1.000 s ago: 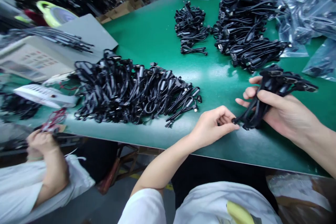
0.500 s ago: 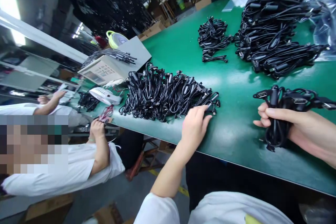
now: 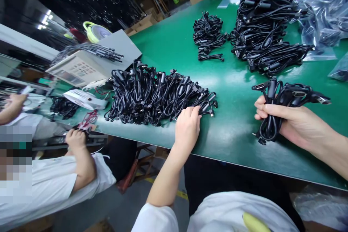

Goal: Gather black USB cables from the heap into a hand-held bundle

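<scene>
My right hand is closed around a bunch of black cables, raised over the right side of the green table. Several coiled cables are in it, with metal-tipped plugs jutting out to both sides. At the near right edge of a large heap of black cables, my left hand has its fingers curled together on a cable. Its fingertips are partly hidden by the hand. Cable ends with small plugs stick out just beyond its fingers.
Bundled cables form a big stack and a smaller pile on the green table. Clear plastic bags lie at the far right. To the left are a beige tester box, a white fan-like device and a seated co-worker.
The view has swung a little, shifting everything leftward. My left hand's thumb and fingers have drawn together at the heap's edge. My right hand still grips the cable bunch.
</scene>
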Action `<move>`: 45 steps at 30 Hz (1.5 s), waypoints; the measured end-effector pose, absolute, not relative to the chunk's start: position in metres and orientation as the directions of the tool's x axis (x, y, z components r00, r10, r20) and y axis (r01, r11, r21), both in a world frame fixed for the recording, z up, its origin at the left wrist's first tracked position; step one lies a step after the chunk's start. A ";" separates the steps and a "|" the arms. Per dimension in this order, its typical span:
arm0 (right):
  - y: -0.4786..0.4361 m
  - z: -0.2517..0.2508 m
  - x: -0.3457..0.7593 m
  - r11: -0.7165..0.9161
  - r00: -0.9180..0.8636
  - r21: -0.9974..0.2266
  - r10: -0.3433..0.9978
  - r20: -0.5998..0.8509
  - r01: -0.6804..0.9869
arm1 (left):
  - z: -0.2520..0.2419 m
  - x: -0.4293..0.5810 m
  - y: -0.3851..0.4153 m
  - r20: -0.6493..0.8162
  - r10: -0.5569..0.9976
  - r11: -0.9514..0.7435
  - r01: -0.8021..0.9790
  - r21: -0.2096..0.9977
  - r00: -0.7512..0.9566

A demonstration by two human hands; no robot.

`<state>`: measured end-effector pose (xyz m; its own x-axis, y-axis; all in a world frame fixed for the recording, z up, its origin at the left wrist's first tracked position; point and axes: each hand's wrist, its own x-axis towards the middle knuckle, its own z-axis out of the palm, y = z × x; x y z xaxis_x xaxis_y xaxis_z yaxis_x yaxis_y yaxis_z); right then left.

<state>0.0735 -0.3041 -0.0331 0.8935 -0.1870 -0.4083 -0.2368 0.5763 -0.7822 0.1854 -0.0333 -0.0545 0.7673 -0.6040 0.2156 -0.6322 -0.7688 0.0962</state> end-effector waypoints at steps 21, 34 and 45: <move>-0.297 -0.043 0.067 0.509 0.884 -0.757 0.018 -0.467 -0.410 | -0.046 0.183 -0.126 -0.141 -0.671 0.181 0.345 0.921 0.728; -0.291 -0.050 0.066 0.440 0.830 -0.739 0.030 -0.556 -0.511 | -0.047 0.182 -0.120 -0.132 -0.670 0.249 0.389 0.887 0.730; -0.291 -0.050 0.066 0.417 0.839 -0.757 0.022 -0.544 -0.502 | -0.048 0.182 -0.116 -0.087 -0.712 0.216 0.335 0.917 0.696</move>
